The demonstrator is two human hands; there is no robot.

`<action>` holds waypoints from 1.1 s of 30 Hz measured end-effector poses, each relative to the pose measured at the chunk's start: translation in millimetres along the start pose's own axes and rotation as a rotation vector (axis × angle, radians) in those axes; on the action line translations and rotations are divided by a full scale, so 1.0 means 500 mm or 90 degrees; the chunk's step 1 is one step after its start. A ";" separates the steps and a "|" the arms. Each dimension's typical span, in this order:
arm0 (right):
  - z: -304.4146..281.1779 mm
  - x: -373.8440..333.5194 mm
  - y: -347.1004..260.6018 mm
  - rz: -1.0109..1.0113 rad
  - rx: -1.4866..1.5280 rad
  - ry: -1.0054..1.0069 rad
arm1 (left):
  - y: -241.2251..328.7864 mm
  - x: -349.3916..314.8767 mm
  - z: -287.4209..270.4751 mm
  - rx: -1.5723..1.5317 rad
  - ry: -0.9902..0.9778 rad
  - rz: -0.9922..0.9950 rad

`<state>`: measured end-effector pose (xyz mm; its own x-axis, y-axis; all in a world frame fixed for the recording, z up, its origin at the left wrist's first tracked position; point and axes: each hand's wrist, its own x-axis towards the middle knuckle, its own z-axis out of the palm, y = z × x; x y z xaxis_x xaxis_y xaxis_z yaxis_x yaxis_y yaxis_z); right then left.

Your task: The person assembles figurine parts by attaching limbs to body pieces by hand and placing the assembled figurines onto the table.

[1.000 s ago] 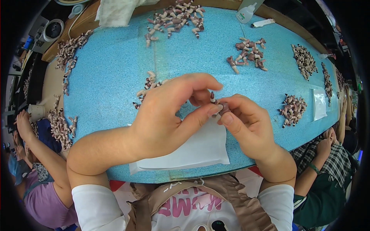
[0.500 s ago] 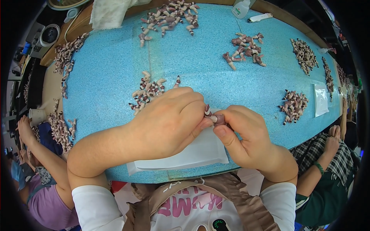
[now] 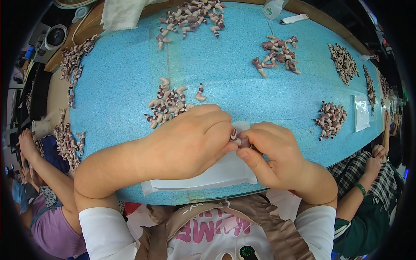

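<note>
Above a flat white packet [image 3: 229,173] near the table's front edge, my hands meet over a small figurine. My right hand [image 3: 281,156] pinches its mauve body piece [image 3: 244,141] between thumb and fingers. My left hand [image 3: 195,141], back turned up, is closed on a small pale limb piece with dark maroon bands [image 3: 234,133], which touches the body piece; the left fingertips are mostly hidden. Just beyond the left hand lies a pile of small bent limb pieces [image 3: 169,103], pale with maroon ends. One single limb piece [image 3: 200,92] rests apart, right of that pile.
Larger figurine pieces lie in piles at the far middle [image 3: 190,19] and far right [image 3: 279,55]. More piles [image 3: 331,120] line both sides of the blue table. A clear bottle [image 3: 272,9], white tool [image 3: 294,19], cloth [image 3: 123,14] and white bag [image 3: 361,113] lie around. People sit on both sides.
Both hands have shifted slightly, still pressed together at the figurine. The limb piece has turned and sits closer against the body piece. The piles have not moved.
</note>
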<state>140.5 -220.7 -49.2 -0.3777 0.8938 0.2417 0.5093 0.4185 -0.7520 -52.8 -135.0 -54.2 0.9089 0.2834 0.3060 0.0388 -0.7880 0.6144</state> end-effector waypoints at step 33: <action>-0.029 0.034 0.085 0.108 -0.455 0.166 | -0.057 -0.002 -0.045 0.216 0.074 -0.245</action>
<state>166.8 -185.3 -68.3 -0.1012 0.9270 0.3611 0.9521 0.1955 -0.2350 -64.3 -100.7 -55.7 0.7509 0.6311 0.1946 0.5112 -0.7420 0.4338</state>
